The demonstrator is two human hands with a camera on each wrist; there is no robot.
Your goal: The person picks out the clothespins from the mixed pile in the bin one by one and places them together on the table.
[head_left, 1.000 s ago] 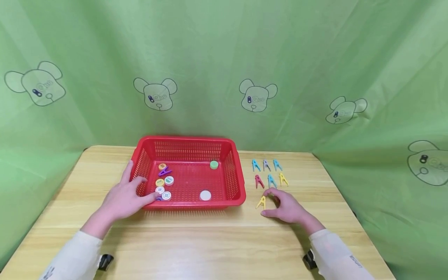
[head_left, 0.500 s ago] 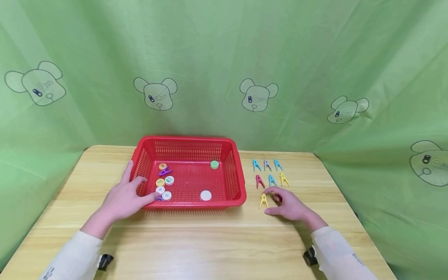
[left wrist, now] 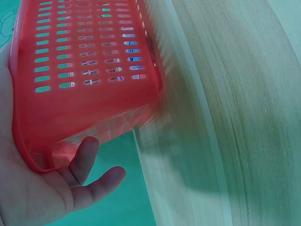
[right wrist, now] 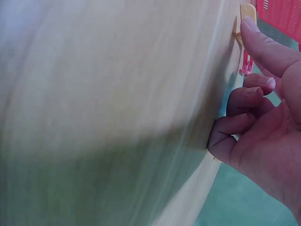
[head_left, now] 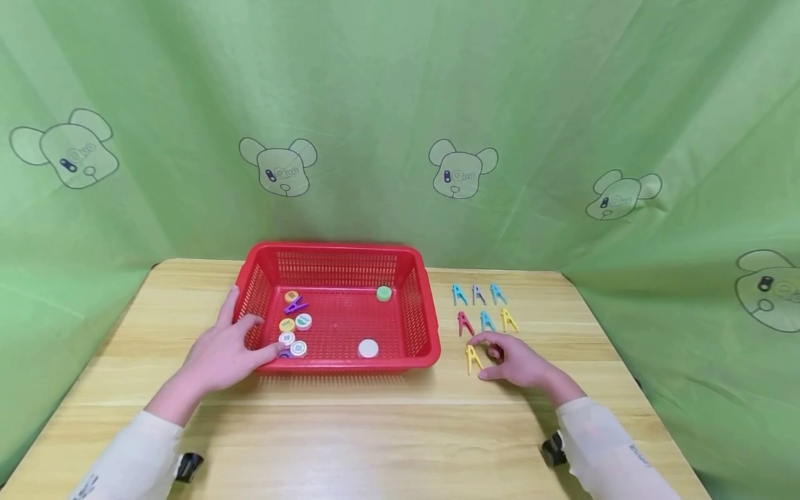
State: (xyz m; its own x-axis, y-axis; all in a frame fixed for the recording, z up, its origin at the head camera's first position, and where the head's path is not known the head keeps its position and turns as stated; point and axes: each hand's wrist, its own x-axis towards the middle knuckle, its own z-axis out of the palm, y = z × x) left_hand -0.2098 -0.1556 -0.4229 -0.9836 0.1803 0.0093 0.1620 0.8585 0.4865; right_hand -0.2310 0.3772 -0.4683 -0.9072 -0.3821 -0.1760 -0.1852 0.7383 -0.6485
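Observation:
My left hand (head_left: 219,354) holds the near left corner of a red plastic basket (head_left: 344,363), its thumb reaching over the front rim. In the left wrist view, two fingers stick out past the basket's end wall (left wrist: 84,103). A yellow clothespin (head_left: 473,359) lies on the table right of the basket, between the index finger and thumb of my right hand (head_left: 515,362). The right wrist view has the thumb against this yellow clothespin (right wrist: 248,10), the other fingers curled in. Behind it lie a red clothespin (head_left: 465,323), a blue clothespin (head_left: 487,321) and another yellow clothespin (head_left: 509,321).
Farther back, a purple clothespin (head_left: 478,295) lies between two blue ones. Inside the basket are a purple clothespin (head_left: 296,305), several bottle caps at the left, a green cap (head_left: 384,294) and a whitish cap (head_left: 368,348). A green curtain (head_left: 375,104) surrounds the wooden table (head_left: 350,444).
The yellow clothespin at my right hand has turned, its legs swinging to the right into line with the other clothespins. My right hand shifted slightly; the left hand stayed on the basket.

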